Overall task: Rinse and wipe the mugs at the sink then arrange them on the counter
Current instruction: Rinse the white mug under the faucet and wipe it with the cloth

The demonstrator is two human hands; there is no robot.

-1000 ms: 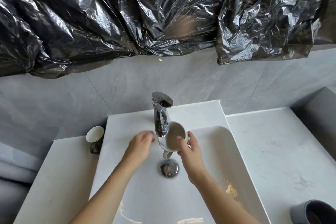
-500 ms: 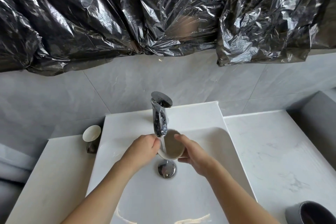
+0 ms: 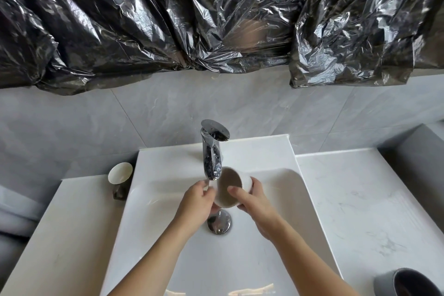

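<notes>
A white mug (image 3: 229, 186) with a brownish inside is held tilted over the white sink (image 3: 168, 175), just below the spout of the chrome tap (image 3: 211, 151). My right hand (image 3: 254, 198) grips it from the right, thumb at the rim. My left hand (image 3: 198, 202) holds its left side with curled fingers. A second mug (image 3: 120, 173), dark outside and white inside, stands on the counter (image 3: 60, 235) left of the sink. A grey mug (image 3: 408, 282) sits at the bottom right corner of the counter.
The chrome drain plug (image 3: 219, 221) lies under the held mug. Black plastic sheeting (image 3: 216, 19) hangs across the wall above. A grey ledge (image 3: 422, 163) rises at the far right of the counter.
My left hand has come up against the mug's left side. The mug has tipped so its opening faces more toward me, and my right hand has shifted round it.
</notes>
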